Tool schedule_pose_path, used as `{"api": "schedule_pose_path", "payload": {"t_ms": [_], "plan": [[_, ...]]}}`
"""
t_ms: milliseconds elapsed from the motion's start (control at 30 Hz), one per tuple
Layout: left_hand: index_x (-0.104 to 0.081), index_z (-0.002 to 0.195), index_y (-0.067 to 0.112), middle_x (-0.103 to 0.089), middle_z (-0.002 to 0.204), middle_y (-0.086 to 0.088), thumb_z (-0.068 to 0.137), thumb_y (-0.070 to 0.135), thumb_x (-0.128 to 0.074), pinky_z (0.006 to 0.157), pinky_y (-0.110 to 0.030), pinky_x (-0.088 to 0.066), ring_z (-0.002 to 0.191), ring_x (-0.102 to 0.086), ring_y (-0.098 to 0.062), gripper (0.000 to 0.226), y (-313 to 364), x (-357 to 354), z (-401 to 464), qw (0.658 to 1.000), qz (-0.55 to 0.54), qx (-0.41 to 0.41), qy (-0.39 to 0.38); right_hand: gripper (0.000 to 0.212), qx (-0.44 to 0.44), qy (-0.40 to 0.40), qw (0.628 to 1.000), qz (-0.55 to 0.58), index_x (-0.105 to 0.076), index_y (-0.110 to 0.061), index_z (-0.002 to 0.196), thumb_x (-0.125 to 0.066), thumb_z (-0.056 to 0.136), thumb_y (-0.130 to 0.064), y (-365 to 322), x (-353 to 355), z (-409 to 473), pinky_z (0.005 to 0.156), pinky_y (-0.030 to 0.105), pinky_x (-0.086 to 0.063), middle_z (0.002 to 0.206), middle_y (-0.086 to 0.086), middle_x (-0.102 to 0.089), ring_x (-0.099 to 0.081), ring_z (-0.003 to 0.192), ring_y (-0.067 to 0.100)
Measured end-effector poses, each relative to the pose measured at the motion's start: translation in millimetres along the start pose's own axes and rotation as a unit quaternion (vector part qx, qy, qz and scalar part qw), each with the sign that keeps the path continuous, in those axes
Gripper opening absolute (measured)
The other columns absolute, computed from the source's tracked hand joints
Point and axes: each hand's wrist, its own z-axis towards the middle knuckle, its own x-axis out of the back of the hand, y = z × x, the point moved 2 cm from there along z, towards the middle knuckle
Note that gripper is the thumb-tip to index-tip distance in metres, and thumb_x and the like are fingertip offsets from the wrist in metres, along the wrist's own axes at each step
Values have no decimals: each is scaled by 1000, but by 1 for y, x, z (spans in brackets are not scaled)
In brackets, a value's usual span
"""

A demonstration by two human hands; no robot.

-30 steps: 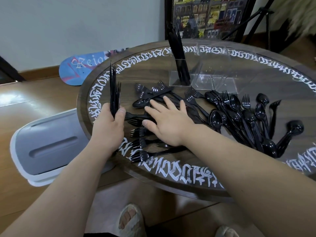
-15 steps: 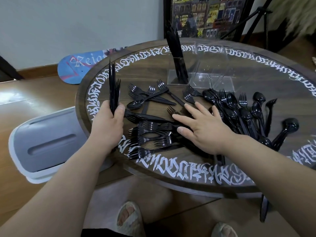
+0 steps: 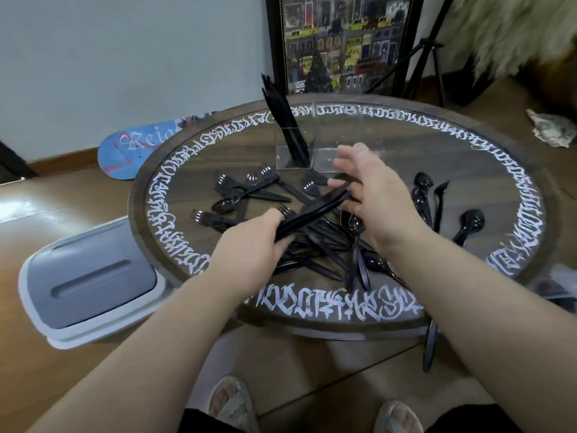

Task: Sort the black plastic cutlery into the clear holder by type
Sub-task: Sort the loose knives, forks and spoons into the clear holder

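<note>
My left hand grips a bundle of black knives, tilted flat and pointing right over the middle of the round table. My right hand hovers at the far end of that bundle with fingers spread, its fingertips at the bundle's tip. Loose black forks and spoons lie scattered under and around both hands. The clear holder stands behind them, with black knives upright in its left compartment.
A grey and white lidded bin sits on the floor to the left, a blue skateboard leans against the wall. A framed picture and a tripod stand behind the table. One black piece hangs off the table's near right edge.
My left hand swung its upright knife bundle from the table's left edge down and rightwards over the pile. My right hand lifted off the cutlery and rose to meet the bundle's far end.
</note>
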Motion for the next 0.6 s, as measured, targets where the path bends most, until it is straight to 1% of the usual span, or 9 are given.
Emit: {"api": "schedule_pose_path", "payload": {"t_ms": [100, 167, 233, 300, 367, 433, 500, 567, 600], "plan": [[-48, 106, 18, -62, 87, 0, 95, 40, -48, 70, -35, -42, 88, -59, -27, 25, 17, 0, 2, 998, 27, -33, -36, 37, -5, -12, 990, -140, -67, -26, 98, -35, 99, -45, 11, 6, -3, 96, 45, -48, 99, -8, -69, -64, 97, 13], [-49, 109, 18, -65, 94, -5, 95, 42, -48, 75, -38, -47, 91, -61, -30, 28, 23, 3, 6, 995, 68, -49, -60, 39, -5, -19, 981, -195, -68, -20, 93, -36, 99, -41, 16, 14, -8, 87, 47, -52, 89, -4, -70, -67, 84, 17], [-47, 106, 17, -65, 95, -7, 96, 42, -46, 74, -39, -48, 90, -61, -31, 28, 30, 5, 10, 988, 109, -74, -81, 44, 7, -36, 967, -253, -68, -13, 87, -35, 100, -39, 16, 19, -14, 78, 43, -53, 75, 5, -69, -66, 69, 21], [-46, 105, 15, -65, 96, -8, 97, 41, -46, 72, -37, -47, 89, -60, -31, 27, 40, 4, 14, 984, 120, -95, -94, 50, 32, -52, 948, -314, -63, -6, 77, -34, 100, -40, 15, 19, -19, 69, 37, -48, 62, 6, -61, -60, 67, 26], [-46, 104, 14, -65, 99, -8, 96, 38, -50, 73, -36, -45, 91, -60, -30, 25, 50, 1, 17, 985, 104, -100, -91, 49, 45, -43, 935, -348, -50, -11, 62, -34, 100, -38, 14, 18, -21, 60, 35, -36, 58, 0, -51, -50, 65, 24], [-47, 102, 16, -64, 97, -6, 92, 35, -57, 74, -35, -44, 92, -59, -28, 24, 56, -1, 18, 992, 63, -81, -73, 46, 47, -11, 935, -352, -43, -15, 58, -41, 98, -37, 16, 22, -18, 59, 34, -30, 57, -1, -47, -46, 64, 21], [-43, 95, 19, -56, 89, 2, 87, 30, -63, 71, -32, -39, 88, -57, -23, 25, 60, -2, 18, 997, 9, -58, -42, 40, 52, 34, 948, -312, -51, -12, 61, -50, 94, -35, 19, 26, -17, 61, 32, -35, 60, 1, -53, -49, 65, 20], [-40, 91, 20, -48, 84, 8, 83, 26, -67, 67, -29, -33, 80, -50, -18, 29, 63, -2, 17, 998, -27, -47, -10, 28, 45, 72, 972, -220, -60, -14, 69, -57, 90, -33, 22, 28, -18, 58, 26, -43, 64, -3, -59, -55, 63, 15], [-40, 90, 19, -47, 83, 9, 82, 25, -69, 66, -28, -32, 78, -47, -16, 31, 65, -3, 17, 998, -39, -46, 2, 24, 31, 83, 983, -162, -60, -17, 71, -59, 89, -33, 24, 27, -19, 54, 26, -46, 65, -5, -60, -57, 60, 14]]}}
